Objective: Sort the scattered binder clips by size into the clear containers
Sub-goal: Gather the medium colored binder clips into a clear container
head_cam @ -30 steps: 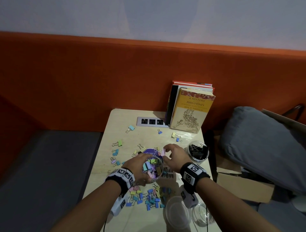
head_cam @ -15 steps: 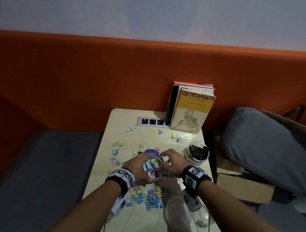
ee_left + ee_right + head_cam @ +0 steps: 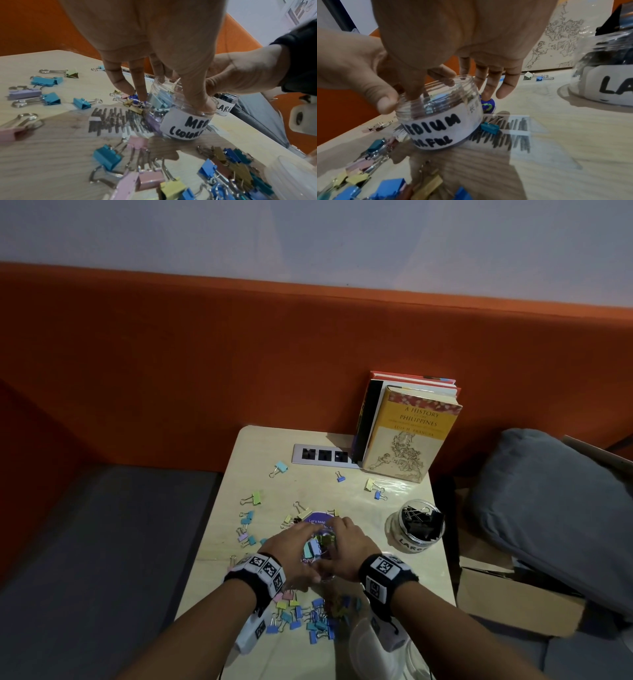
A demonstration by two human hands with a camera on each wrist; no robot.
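Head view: both hands' fingers grip the medium jar (image 3: 317, 553) mid-table (image 3: 404, 559), loose clips (image 3: 308, 619) crowding the near edge.

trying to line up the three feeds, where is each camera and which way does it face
Head: worn on the head, looks forward and down at the table; both forearms, left hand and right hand show.
Left wrist: looks along the left hand's fingers at the medium jar.
Right wrist: looks along the right hand's fingers at the same jar.
Shared: both wrist views show the medium jar, the other hand, and the large jar.
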